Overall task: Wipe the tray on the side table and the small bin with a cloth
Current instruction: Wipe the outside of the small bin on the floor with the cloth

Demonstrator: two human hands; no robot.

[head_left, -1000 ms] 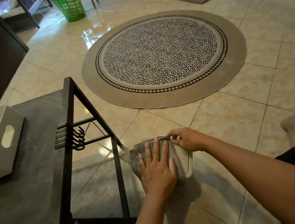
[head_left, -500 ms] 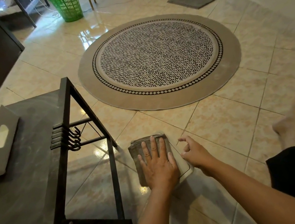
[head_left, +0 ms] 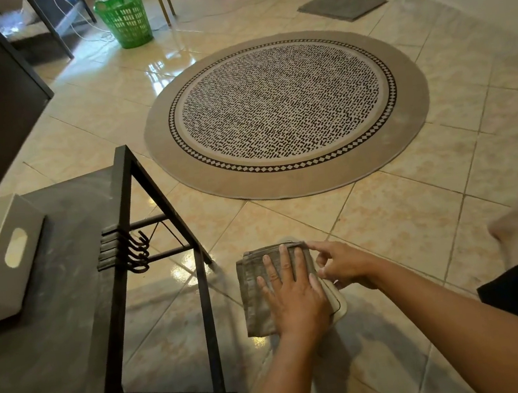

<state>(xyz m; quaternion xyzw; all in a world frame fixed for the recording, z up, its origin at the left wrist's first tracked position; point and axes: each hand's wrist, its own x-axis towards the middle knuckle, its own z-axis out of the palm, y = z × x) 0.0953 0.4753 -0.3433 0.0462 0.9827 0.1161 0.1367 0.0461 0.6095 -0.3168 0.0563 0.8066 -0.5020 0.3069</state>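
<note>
Left hand (head_left: 294, 301) flat, fingers (head_left: 269, 269) spread wide and pressing the folded grey cloth (head_left: 257, 291) down onto the top of the small bin (head_left: 337, 303), which sits on the tiled floor (head_left: 387, 218) just beside the leg of the side table (head_left: 79, 321). Only a pale rounded corner of the bin shows past the cloth and palm. The right hand (head_left: 343, 264) is in close on the bin's far side, fingers (head_left: 316, 248) loosely curled, the forefinger reaching out to touch the cloth's top edge; it is pinching nothing that I can make out, more a steadying touch.

So this looks like the bin-wiping step, and the way to do it well is plain enough: keep that palm weight even so the whole fold stays in contact, and sweep in overlapping passes toward the exposed corner instead of scrubbing on one spot. The bin looks light, so the right hand should brace its side firmly or it will skate on that glossy tile. The cloth overhangs the bin on the left; worth gathering it in so the loose part doesn't drag on the floor. The rim and sides probably need a pass too.

The white tray (head_left: 7, 265) waits up on the dark surface to the left, well apart from both hands, with no cloth on it.
</note>
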